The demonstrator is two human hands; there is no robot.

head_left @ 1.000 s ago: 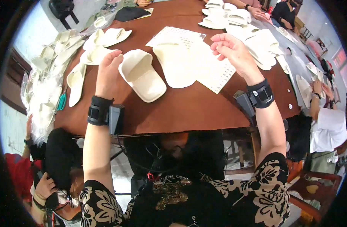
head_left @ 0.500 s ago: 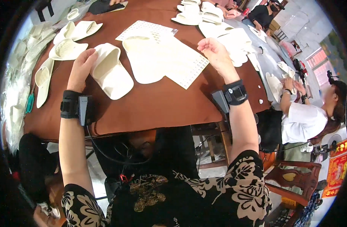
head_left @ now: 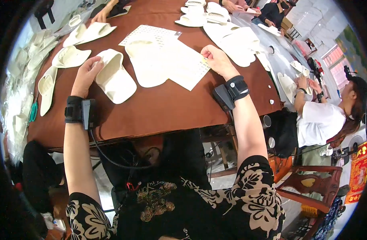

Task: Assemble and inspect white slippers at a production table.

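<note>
My left hand (head_left: pixel 86 77) grips the side of a cream-white slipper (head_left: pixel 118 84), thumb on the strap's edge, the sole lying toward me on the brown table. My right hand (head_left: pixel 220 63) is closed in a pinch at the right edge of a white sheet of small labels (head_left: pixel 190 77) printed in rows. Its fingertips partly hide that edge. Between my hands, a second white slipper (head_left: pixel 145 72) overlaps the sheet's left part. Behind it lies another sheet with rows of small marks (head_left: pixel 151 33). Glare washes out the middle of both.
White slippers (head_left: pixel 71 57) line the table's left side, beside clear plastic bags (head_left: pixel 21 92) and teal-handled scissors (head_left: pixel 33 112). More slippers (head_left: pixel 235 40) pile up at the far right. A co-worker's hand (head_left: pixel 101 15) reaches in at the far left; a person in white (head_left: pixel 321 124) works on the right.
My right hand has moved left and slightly down, from above the table beside the sheet to the sheet's edge. My left hand still holds the slipper. The co-worker's hand reaches farther in toward the slippers.
</note>
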